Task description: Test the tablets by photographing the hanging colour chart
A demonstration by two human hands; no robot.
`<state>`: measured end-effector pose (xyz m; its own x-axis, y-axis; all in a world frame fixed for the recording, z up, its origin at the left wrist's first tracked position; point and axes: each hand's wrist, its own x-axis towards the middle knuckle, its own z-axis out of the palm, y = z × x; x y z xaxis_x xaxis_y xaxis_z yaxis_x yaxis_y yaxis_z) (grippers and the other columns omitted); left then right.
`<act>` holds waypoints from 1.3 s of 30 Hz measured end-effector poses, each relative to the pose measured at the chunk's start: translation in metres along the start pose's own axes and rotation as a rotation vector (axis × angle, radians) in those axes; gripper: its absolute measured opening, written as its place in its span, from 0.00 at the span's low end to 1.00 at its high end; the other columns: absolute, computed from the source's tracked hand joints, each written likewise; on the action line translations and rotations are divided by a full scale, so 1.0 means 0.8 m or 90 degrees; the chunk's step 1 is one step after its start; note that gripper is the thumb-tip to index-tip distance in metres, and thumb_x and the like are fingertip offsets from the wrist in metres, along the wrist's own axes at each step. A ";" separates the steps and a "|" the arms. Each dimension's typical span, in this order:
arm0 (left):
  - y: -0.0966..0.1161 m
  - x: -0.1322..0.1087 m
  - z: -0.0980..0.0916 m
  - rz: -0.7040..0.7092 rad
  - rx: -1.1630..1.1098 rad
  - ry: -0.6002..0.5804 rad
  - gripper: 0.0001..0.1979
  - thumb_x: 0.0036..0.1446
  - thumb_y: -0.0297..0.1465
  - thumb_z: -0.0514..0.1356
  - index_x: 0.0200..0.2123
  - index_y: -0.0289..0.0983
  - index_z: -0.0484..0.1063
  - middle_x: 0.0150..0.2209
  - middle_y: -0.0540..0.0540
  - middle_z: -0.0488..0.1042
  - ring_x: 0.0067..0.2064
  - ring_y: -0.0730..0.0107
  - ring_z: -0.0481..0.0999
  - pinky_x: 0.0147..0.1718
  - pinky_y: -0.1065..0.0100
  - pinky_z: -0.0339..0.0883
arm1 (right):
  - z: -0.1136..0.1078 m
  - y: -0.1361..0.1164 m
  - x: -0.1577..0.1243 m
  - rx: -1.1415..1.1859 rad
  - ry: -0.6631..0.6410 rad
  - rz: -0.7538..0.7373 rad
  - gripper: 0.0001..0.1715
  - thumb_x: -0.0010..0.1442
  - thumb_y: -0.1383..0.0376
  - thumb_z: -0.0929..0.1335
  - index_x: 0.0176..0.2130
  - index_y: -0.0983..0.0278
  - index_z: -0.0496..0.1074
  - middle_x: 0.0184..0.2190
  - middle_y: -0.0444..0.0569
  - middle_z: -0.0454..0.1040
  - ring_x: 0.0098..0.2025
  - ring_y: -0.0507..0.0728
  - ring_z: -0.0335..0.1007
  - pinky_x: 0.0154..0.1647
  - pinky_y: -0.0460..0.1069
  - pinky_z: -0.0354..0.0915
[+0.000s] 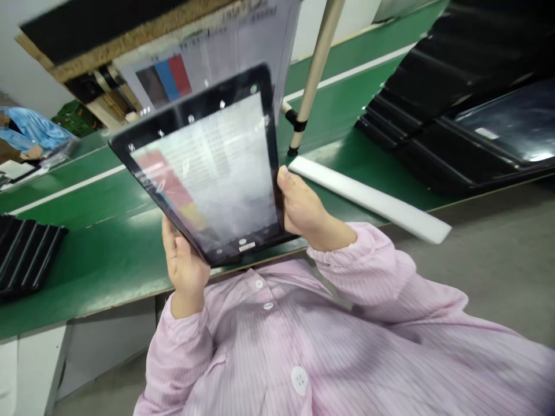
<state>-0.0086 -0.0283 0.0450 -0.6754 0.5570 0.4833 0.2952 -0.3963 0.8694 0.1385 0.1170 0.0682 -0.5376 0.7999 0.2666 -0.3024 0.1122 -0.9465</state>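
Head view shows the left hand (pixel 186 271) and the right hand (pixel 303 209) with fingers holding a panel (pixel 221 173) by its opposite side edges. It is tilted, raised at the bench (pixel 117 248), near a white strip (pixel 368 196).

Long green bench (pixel 108 248), white stripe (pixel 69 189) along it, grey floor (pixel 489 248), pale wall (pixel 30 75), tan pole (pixel 318 69)

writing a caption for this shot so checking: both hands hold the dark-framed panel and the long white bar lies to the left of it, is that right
Not quite: in the head view, the long white bar lies to the right of the dark-framed panel, not to the left. The left hand and right hand do both hold the panel.
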 end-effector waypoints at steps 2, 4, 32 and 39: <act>0.003 0.003 -0.002 -0.098 -0.113 0.035 0.27 0.64 0.45 0.60 0.64 0.52 0.65 0.67 0.49 0.67 0.69 0.60 0.64 0.65 0.59 0.61 | 0.000 -0.015 0.000 -0.060 -0.051 -0.058 0.39 0.68 0.38 0.56 0.64 0.56 0.68 0.65 0.43 0.67 0.72 0.59 0.54 0.72 0.58 0.57; 0.003 0.005 -0.006 -0.162 -0.185 0.053 0.23 0.61 0.42 0.64 0.59 0.55 0.71 0.65 0.54 0.70 0.67 0.63 0.67 0.64 0.62 0.64 | -0.001 -0.031 0.002 -0.136 -0.105 -0.148 0.39 0.70 0.41 0.56 0.70 0.56 0.58 0.72 0.41 0.55 0.75 0.56 0.45 0.76 0.54 0.46; -0.076 0.050 -0.077 -0.361 0.279 0.064 0.24 0.61 0.37 0.61 0.59 0.37 0.71 0.64 0.34 0.69 0.70 0.51 0.61 0.68 0.46 0.52 | -0.131 0.051 0.024 -0.602 0.015 0.302 0.39 0.70 0.51 0.57 0.68 0.75 0.62 0.68 0.60 0.60 0.71 0.67 0.55 0.74 0.58 0.50; -0.029 -0.018 0.047 -0.182 0.395 -0.434 0.30 0.65 0.35 0.56 0.69 0.32 0.60 0.68 0.30 0.62 0.71 0.49 0.58 0.70 0.47 0.46 | -0.121 0.035 0.007 -0.531 0.025 0.314 0.39 0.69 0.52 0.58 0.69 0.72 0.60 0.69 0.56 0.58 0.72 0.66 0.53 0.74 0.58 0.49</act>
<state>0.0199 0.0004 0.0218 -0.2970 0.9544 0.0308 0.6175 0.1674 0.7685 0.2030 0.1818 0.0257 -0.4237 0.8862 -0.1874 0.6138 0.1288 -0.7789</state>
